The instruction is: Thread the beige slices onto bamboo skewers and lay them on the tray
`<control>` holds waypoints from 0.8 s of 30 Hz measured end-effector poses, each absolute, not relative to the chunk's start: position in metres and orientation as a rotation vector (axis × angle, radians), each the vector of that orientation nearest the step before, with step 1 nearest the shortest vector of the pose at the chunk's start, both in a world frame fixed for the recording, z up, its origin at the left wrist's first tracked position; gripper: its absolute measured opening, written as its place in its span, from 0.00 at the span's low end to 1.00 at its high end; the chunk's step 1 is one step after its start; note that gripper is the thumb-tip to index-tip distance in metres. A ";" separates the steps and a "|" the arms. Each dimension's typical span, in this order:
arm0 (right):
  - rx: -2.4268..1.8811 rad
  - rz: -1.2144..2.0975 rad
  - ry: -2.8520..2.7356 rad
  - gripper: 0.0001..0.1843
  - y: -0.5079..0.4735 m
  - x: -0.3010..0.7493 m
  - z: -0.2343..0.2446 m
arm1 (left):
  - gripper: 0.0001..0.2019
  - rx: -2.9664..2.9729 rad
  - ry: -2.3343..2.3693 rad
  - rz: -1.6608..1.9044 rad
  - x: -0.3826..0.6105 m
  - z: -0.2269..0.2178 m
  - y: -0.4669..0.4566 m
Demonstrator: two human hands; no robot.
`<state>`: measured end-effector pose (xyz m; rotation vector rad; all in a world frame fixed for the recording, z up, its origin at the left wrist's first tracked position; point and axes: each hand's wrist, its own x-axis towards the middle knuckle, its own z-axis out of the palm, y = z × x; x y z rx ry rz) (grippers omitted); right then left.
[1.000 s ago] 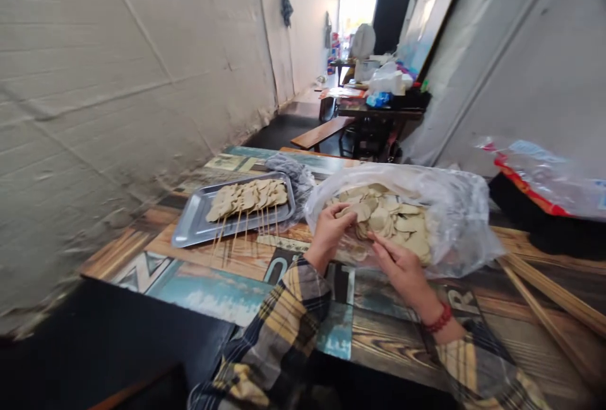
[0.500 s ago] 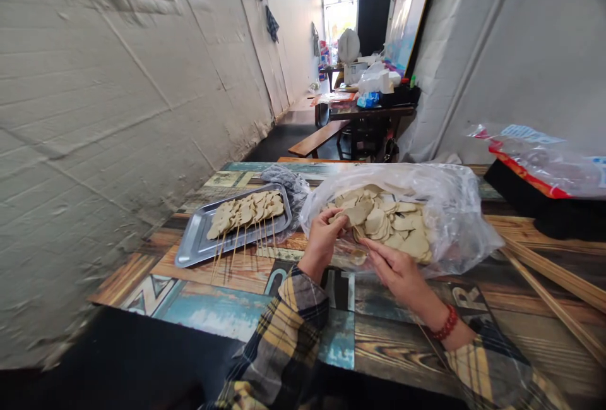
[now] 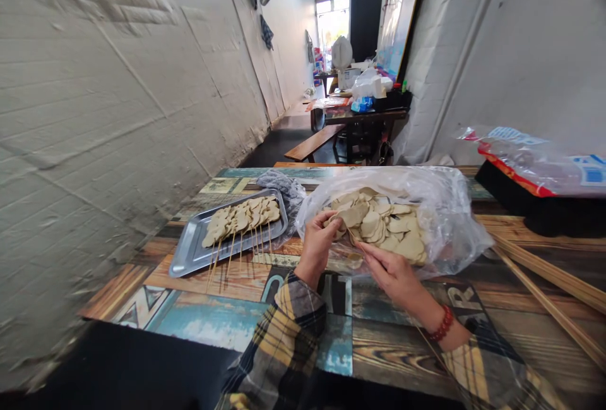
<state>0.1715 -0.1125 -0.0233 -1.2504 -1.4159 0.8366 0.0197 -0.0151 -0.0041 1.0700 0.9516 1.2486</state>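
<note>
My left hand point(image 3: 316, 239) pinches a flat beige food slice point(image 3: 355, 213) between thumb and fingers. In my right hand point(image 3: 394, 273) is a thin wooden skewer point(image 3: 355, 239), its front end touching the slice's lower edge; whether it has gone through, I cannot tell. Both hands are at the near edge of a clear plastic bag point(image 3: 447, 208), open and spread on the table. Loose slices of the same kind point(image 3: 402, 233) are heaped inside it. To the left, a metal tray point(image 3: 184, 255) bears a row of skewered slices point(image 3: 243, 215), their sticks pointing toward me.
Bare wooden skewers point(image 3: 558, 274) lie at the right of the patterned table point(image 3: 203, 318). Behind them, a red-and-clear package point(image 3: 534, 157) rests on something black. A crumpled grey plastic bag point(image 3: 284, 184) sits behind the tray. Beyond are a bench point(image 3: 315, 143) and another table.
My view has shifted slightly, so the scene sits a little further left. The skewer in my right hand has come up against the slice; my left hand keeps its pinch.
</note>
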 end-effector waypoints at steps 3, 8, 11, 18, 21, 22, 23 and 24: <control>-1.287 0.798 -1.501 0.21 -0.112 0.172 -0.024 | 0.13 1.093 0.968 1.269 0.019 -0.003 -0.015; -1.286 0.754 -1.494 0.19 -0.110 0.172 -0.029 | 0.12 1.112 0.971 1.279 0.020 -0.001 -0.017; -1.310 0.765 -1.521 0.21 -0.109 0.172 -0.032 | 0.13 1.118 0.980 1.275 0.021 -0.001 -0.017; -1.333 0.729 -1.583 0.23 -0.107 0.173 -0.034 | 0.10 1.235 0.994 1.275 0.020 -0.006 -0.015; -1.338 0.703 -1.592 0.23 -0.105 0.174 -0.035 | 0.09 1.330 0.999 1.274 0.021 -0.008 -0.016; -1.345 0.702 -1.593 0.23 -0.104 0.174 -0.036 | 0.09 1.347 1.001 1.271 0.021 -0.008 -0.017; -1.353 0.700 -1.591 0.23 -0.104 0.174 -0.037 | 0.09 1.349 1.000 1.261 0.022 -0.009 -0.018; -1.358 0.696 -1.584 0.23 -0.103 0.175 -0.037 | 0.10 1.332 0.993 1.244 0.022 -0.009 -0.018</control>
